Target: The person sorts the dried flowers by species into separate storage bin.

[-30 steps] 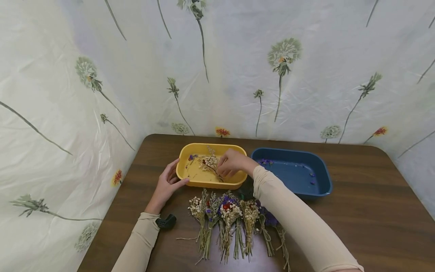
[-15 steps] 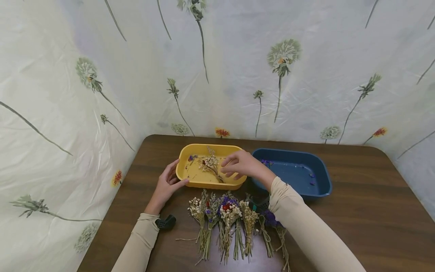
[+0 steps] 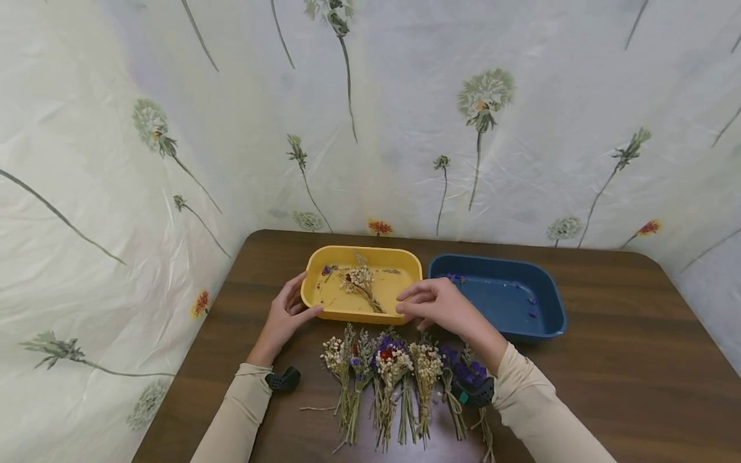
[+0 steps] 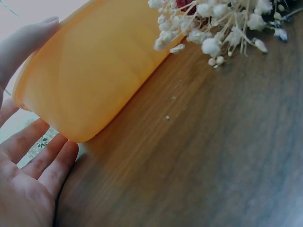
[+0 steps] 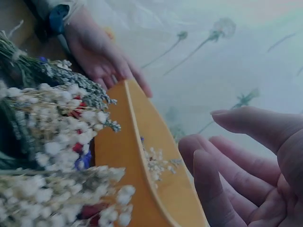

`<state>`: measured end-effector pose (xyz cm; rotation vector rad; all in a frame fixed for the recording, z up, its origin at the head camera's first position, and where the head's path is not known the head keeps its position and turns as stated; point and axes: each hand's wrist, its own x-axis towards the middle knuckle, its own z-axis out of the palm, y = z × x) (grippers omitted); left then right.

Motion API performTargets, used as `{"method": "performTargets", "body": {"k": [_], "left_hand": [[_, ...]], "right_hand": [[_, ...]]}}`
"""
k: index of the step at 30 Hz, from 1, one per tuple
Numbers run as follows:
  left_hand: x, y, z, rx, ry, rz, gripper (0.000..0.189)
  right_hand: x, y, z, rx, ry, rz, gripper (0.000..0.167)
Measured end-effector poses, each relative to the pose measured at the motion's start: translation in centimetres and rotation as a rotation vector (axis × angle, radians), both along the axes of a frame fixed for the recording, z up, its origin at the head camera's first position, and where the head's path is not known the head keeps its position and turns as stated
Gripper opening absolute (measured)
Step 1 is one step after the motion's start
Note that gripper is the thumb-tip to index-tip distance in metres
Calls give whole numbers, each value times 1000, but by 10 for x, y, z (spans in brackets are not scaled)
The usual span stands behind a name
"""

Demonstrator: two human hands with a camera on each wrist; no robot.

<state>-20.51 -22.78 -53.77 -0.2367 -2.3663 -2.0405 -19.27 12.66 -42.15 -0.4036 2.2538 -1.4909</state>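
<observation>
A yellow plastic bin (image 3: 399,315) stands on the table with a small dried-flower bunch (image 3: 360,283) lying inside it. My left hand (image 3: 285,316) rests on the bin's left end, fingers fairly straight along the outside and the thumb at the front corner. By the bin's right front corner, my right hand (image 3: 440,307) holds nothing; its fingers are loosely bent, with a gap to the thumb in the right wrist view. Several tied dried-flower bunches (image 3: 424,366) lie in a row before the bin, white, red and purple, partly hidden by the right wrist.
To the right of the yellow bin stands a blue bin (image 3: 550,308) with a few purple petals in it. A loose stem (image 3: 316,408) lies left of the row. A flower-printed sheet (image 3: 405,128) hangs behind the brown wooden table (image 3: 625,334).
My right hand has left the flower bunch in the yellow bin, drawing back right and toward me, its fingers loosened. The bunch stays in the bin. The left hand has not moved.
</observation>
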Motion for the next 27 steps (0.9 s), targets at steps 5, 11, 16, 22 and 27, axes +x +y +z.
{"method": "performTargets", "body": {"k": [5, 11, 16, 22, 27], "left_hand": [[0, 0, 1, -4, -3, 9, 81], [-1, 1, 0, -3, -12, 5, 81], [-1, 1, -1, -9, 1, 5, 82], [-2, 1, -4, -5, 19, 6, 83], [-3, 0, -5, -3, 17, 5, 81]], "right_hand": [[14, 12, -4, -6, -1, -24, 36], [30, 24, -10, 6, 10, -10, 39], [42, 32, -14, 24, 30, 2, 36], [55, 39, -21, 19, 0, -35, 38], [67, 44, -28, 14, -42, -71, 36]]}}
